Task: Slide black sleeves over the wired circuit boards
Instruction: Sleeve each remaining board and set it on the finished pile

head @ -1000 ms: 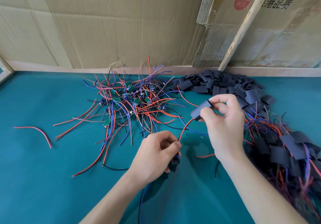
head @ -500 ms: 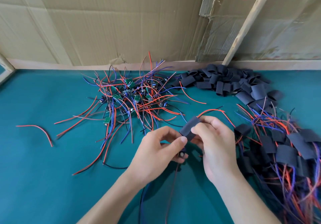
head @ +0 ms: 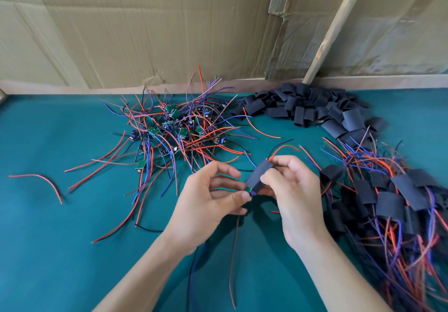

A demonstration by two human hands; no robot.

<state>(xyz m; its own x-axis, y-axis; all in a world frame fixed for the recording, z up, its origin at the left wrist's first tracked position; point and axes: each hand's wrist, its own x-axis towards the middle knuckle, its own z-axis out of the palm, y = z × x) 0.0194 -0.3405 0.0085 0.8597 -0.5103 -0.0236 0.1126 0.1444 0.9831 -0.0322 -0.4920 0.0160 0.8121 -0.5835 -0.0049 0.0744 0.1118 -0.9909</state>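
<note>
1. Far left on the teal table (head: 60, 251): one loose red wire (head: 41, 178), lying apart from everything else
2. Left-centre: pile of unsleeved boards (head: 174, 127), green boards tangled in red, blue and black leads, near the cardboard backdrop (head: 145, 33)
3. Left hand (head: 206, 205): thumb and forefinger pinch the exposed green end of the circuit board (head: 249, 189); its leads hang down from under the hand toward the near edge
4. Black sleeve (head: 259, 174), centre, between both hands, tilted, lower end over the board; red and black leads stick out of its top
5. Right hand (head: 295, 195): thumb and fingers pinching the sleeve's sides
6. Back right: heap of empty sleeves (head: 315, 110) by the foot of a leaning wooden stick (head: 339, 21)
7. Far right: stack of sleeved boards (head: 392, 202), wires trailing toward the near edge
</note>
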